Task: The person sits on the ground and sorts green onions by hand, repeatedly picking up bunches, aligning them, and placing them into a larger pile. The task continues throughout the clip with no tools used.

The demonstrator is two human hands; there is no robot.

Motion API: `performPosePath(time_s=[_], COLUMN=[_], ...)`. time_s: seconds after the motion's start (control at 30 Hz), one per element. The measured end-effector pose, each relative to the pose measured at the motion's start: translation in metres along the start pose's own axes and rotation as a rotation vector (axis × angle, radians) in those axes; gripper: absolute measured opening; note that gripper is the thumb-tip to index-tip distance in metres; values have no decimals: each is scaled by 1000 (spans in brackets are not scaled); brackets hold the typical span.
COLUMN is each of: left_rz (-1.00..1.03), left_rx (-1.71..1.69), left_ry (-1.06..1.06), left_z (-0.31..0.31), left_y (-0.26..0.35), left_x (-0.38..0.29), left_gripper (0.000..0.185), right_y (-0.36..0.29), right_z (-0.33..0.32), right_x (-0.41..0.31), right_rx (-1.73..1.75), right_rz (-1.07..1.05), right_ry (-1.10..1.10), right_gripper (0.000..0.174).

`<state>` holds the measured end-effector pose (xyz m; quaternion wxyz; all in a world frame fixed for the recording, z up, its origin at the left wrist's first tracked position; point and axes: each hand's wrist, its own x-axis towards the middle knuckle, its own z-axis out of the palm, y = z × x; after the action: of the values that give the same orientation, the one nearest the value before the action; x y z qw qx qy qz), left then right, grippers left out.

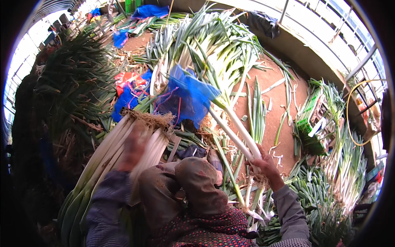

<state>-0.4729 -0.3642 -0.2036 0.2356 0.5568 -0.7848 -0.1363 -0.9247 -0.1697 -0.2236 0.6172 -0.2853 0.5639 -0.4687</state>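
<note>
My right hand (267,169) grips two long white leeks (233,131) close to their roots. Their green tops reach forward past a blue mesh bag (188,95) with pink cord. At my left, a thick bunch of trimmed leeks (101,154) lies with its roots (151,120) facing away from me and its leaves toward me. Over its white stalks is my left hand (135,148), blurred by motion, so its finger position is not clear.
A large heap of leeks (213,52) lies ahead, with a darker heap (74,77) at left. Right of me stand a green crate (308,123) and more leeks (348,173). Cut leaves (257,111) litter the earth floor (277,80). A low wall (296,52) borders the right side.
</note>
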Motion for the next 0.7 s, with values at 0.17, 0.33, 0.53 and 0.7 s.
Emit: performPosePath(time_s=[0.17,0.33,0.53,0.7], left_rz=[-536,-851,75,-514], left_rx=[-926,-1137,-879,-1455], left_ry=[-400,-340,130,306], left_z=[93,150,135,-87], left_y=[174,165,37,-16], left_x=[40,55,160,271], left_gripper=[91,54,31,49], right_y=[-27,-49,-17,39], right_z=[11,23,-17,-37], right_x=[-63,-140,-188,-198], right_rx=[-51,-68,66,336], right_rz=[-74,-43,-8,56], right_ry=[61,41,197,270], right_gripper=[78,80,79,75])
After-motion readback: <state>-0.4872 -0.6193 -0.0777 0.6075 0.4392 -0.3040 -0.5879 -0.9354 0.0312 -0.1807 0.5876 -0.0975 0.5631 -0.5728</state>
